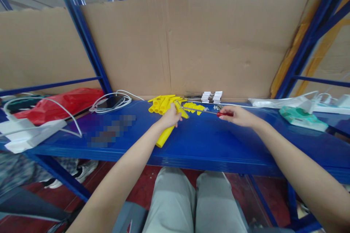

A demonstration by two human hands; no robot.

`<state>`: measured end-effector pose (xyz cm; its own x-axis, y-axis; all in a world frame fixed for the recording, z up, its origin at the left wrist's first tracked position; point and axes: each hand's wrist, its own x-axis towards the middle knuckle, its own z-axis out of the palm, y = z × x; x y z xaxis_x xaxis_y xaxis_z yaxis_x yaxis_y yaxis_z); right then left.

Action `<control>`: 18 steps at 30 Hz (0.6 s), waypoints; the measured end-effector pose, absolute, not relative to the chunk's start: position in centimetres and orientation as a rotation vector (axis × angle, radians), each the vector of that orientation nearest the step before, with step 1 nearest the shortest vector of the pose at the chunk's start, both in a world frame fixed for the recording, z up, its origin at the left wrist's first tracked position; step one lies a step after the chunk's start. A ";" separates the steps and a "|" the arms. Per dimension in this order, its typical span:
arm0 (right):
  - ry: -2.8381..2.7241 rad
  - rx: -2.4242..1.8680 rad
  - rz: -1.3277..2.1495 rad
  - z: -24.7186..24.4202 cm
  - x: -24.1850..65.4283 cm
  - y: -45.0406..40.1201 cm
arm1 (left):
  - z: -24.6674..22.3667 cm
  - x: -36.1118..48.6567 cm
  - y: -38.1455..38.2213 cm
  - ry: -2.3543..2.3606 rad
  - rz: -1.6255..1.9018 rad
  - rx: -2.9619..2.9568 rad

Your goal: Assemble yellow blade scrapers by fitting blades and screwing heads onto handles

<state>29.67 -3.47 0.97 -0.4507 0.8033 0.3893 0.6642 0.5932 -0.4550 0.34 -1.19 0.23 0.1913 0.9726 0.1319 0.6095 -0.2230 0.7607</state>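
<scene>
Forearms (pixel 123 173) extend, yellow piece (pixel 165 136) protruding either side of the left hand (pixel 171 116).

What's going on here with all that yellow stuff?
Someone sits at a blue table. Their left hand holds a yellow part. Their right hand grips the red handle of a screwdriver, its shaft pointing at that part; whether the tip touches is too small to tell. More yellow pieces lie behind.
</scene>
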 end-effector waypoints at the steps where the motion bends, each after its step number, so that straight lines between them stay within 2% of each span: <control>1: -2.250 -1.159 0.316 1.0 29.6 -3.5 | 0.2 0.4 -1.2 1.476 0.839 1.911; 18: -2.261 -1.162 0.320 1.1 29.6 -3.6 | 0.3 0.4 -1.3 1.500 0.831 1.915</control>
